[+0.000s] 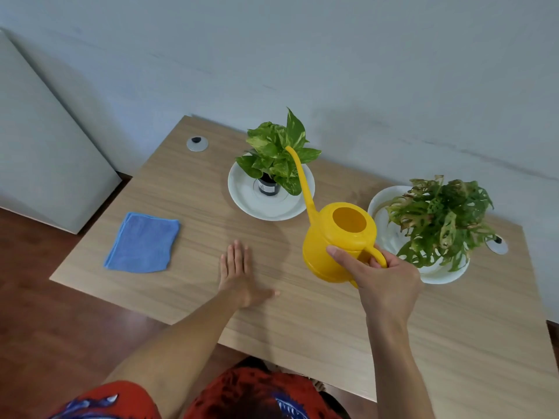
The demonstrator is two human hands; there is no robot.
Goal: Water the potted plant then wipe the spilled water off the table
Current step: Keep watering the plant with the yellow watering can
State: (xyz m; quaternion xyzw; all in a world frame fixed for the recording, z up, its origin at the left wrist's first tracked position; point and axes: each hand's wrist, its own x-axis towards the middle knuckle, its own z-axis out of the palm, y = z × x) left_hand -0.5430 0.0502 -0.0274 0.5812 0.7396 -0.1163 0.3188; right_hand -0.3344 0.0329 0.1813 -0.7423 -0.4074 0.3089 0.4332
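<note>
Two hands are over the wooden table (pixel 302 313). The right hand (pixel 382 284) grips the looped handle of the yellow watering can (pixel 335 243), fingers curled through the loop and thumb pressed along the can's body. The can is held up and tipped forward; its long thin spout runs up and away from this hand, its tip among the leaves of the potted plant (pixel 276 152). That plant stands in a small dark pot on a white saucer (pixel 263 207), beyond the hand and to its left. Just to the right of the hand, a second plant (pixel 441 216) with holed, partly browned leaves sits in a white dish (pixel 438 275). The left hand (pixel 239 273) lies flat on the table, fingers straight and together, thumb spread out, holding nothing. Further left of it, well apart, a folded blue cloth (pixel 143 243) rests on the tabletop.
</note>
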